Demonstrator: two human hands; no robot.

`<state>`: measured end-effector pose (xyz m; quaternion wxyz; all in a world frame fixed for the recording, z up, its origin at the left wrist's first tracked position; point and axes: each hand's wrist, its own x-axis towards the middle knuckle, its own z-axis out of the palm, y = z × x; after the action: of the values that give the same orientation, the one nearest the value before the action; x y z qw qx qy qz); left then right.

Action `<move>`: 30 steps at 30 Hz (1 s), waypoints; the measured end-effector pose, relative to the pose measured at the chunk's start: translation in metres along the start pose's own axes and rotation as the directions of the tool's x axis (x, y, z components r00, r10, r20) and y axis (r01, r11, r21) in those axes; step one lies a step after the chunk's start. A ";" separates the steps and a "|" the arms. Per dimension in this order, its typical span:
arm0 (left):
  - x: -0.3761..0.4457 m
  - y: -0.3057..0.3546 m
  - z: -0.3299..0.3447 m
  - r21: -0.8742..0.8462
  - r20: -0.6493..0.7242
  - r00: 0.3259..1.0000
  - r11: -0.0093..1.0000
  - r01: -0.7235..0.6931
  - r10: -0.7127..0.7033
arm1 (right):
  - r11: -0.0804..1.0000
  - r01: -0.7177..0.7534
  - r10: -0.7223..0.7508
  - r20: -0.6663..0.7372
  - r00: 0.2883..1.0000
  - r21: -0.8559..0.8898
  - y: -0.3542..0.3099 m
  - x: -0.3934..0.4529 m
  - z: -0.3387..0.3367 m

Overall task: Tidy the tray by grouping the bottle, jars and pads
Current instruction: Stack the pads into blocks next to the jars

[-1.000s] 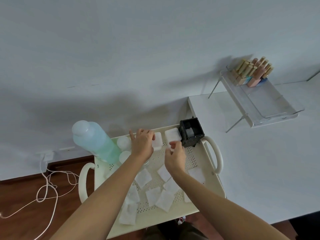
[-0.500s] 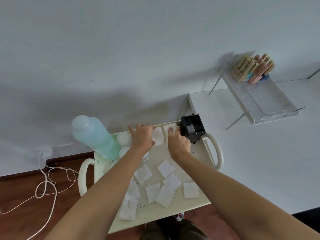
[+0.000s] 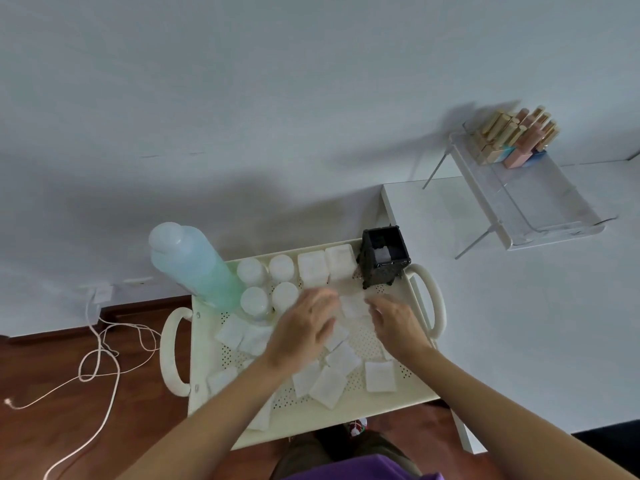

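Both hands hovered blurred over the tray (image 3: 420, 393), the left hand (image 3: 304, 329) and right hand (image 3: 398, 322) loosely spread either side of a pad (image 3: 353, 305); whether either touched it I cannot tell. Beyond the left fingers stood the jars (image 3: 281, 266) and bottle (image 3: 197, 268), with loose pads (image 3: 380, 375) under both wrists.

Blurred hands (image 3: 304, 327) flank a pad (image 3: 353, 305).

Perforated cream tray (image 3: 304, 415), holding bottle (image 3: 197, 268), jars (image 3: 282, 266), scattered pads (image 3: 380, 375), black holder (image 3: 383, 259)
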<state>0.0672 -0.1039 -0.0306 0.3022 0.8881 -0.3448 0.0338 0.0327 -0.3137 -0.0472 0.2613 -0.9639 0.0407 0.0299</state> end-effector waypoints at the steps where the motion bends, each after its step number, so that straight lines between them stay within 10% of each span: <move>1: -0.014 0.003 0.009 -0.040 0.060 0.998 0.999 0.030 -0.027 | 0.996 -0.083 0.083 -0.001 0.997 0.034 0.012 -0.005 0.001; 8: -0.015 0.000 0.061 -0.017 0.211 0.824 0.841 0.541 -0.525 | 0.945 -0.324 0.320 0.076 0.944 0.044 0.027 0.015 0.010; 15: -0.001 0.003 0.077 0.116 0.248 0.672 0.710 0.694 -0.698 | 0.859 -0.506 0.486 0.187 0.854 0.076 0.006 0.043 0.026; 19: -0.006 0.004 0.080 0.116 0.235 0.675 0.709 0.695 -0.700 | 0.767 -0.638 0.612 0.216 0.761 0.074 0.004 0.047 0.036; 30: -0.017 0.017 0.048 -0.201 0.102 0.748 0.723 0.661 -0.655 | 0.718 -0.556 0.532 0.185 0.826 0.418 0.006 0.030 0.019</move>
<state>0.0363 -0.1308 -0.0659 0.3885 0.9128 -0.0127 -0.1252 0.0617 -0.3112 -0.0694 0.4598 -0.8192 0.3211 0.1199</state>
